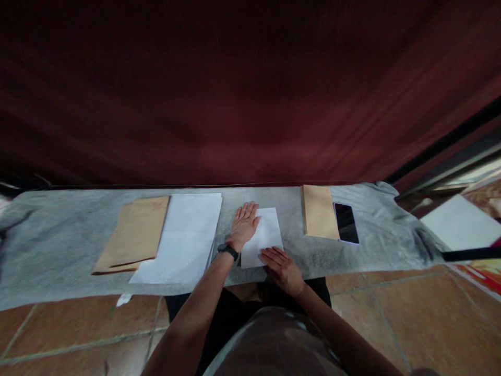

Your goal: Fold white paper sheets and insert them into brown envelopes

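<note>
A white sheet of paper [266, 230], small enough to look folded, lies on the grey cloth in front of me. My left hand [243, 225] rests flat across its upper left edge, fingers stretched out, with a dark band on the wrist. Lower down, my right hand [282, 267] lies over the paper's bottom right corner, its fingers extended and flat. Neither hand grips anything. Left of my hands is a stack of larger white paper sheets [188, 230], overlapped by brown envelopes [141, 230] on its left.
To the right sits a stack of smaller brown envelopes [321, 211], with a phone [346, 223] beside it. Grey cloth [376, 224] covers the narrow table. A dark red curtain [250, 104] hangs behind. A white scrap [124, 299] lies on the tiled floor [78, 324].
</note>
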Tool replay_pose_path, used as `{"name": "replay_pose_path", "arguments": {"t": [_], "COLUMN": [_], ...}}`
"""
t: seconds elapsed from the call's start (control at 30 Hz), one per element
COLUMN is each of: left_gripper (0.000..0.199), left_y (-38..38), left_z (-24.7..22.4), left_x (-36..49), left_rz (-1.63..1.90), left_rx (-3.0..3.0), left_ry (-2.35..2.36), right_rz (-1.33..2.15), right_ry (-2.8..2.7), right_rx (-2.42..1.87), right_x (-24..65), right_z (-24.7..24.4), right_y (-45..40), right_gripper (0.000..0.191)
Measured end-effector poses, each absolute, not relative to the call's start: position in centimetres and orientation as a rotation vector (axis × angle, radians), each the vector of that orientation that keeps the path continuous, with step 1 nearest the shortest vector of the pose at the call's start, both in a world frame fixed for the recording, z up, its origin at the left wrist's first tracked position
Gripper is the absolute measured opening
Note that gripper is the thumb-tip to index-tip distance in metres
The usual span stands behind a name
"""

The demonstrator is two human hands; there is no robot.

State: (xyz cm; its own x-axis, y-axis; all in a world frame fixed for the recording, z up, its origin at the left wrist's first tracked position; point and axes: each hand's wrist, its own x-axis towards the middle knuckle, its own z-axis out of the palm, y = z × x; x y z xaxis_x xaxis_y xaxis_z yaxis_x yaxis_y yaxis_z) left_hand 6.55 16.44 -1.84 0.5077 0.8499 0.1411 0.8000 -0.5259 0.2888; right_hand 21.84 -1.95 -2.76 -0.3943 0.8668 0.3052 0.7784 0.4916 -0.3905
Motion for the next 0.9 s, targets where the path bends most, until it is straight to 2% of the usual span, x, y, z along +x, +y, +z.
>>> {"name": "replay_pose_path", "arguments": {"t": [0.1,0.23,0.37,0.53,0.9], "left_gripper": [0.056,0.05,0.051,0.048,0.051], "left_y": [13.3,7.1,3.4,3.1,2.8], "left_z": [-1.5,-1.1,-1.0,-1.2,-1.6], "left_x": [4.9,1.8,0.1,0.4,0.4], "left_rz": [0.452,0.422,0.356,0.365,0.383], "left_rx": [2.545,2.635,2.7,2.736,2.814], "left_ry": [1.36,1.011,1.025,1.068,1.082], "right_rz": [0.223,0.223,0.296,0.326,-0.036], "right_ry": [-2.261,-2.221,-2.204,-2.206,-2.137], "right_rx": [-1.357,-1.381,-1.37,-1.392,-1.771], "right_x": [21.7,21.3,21.5,21.5,20.7], "right_z": [-2.9,-2.9,-2.3,-1.2,-2.8], "right_y": [-1.9,-1.9,-2.0,-1.6,-1.6], "right_gripper": [0.051,0.049,0.046,0.045,0.058]}}
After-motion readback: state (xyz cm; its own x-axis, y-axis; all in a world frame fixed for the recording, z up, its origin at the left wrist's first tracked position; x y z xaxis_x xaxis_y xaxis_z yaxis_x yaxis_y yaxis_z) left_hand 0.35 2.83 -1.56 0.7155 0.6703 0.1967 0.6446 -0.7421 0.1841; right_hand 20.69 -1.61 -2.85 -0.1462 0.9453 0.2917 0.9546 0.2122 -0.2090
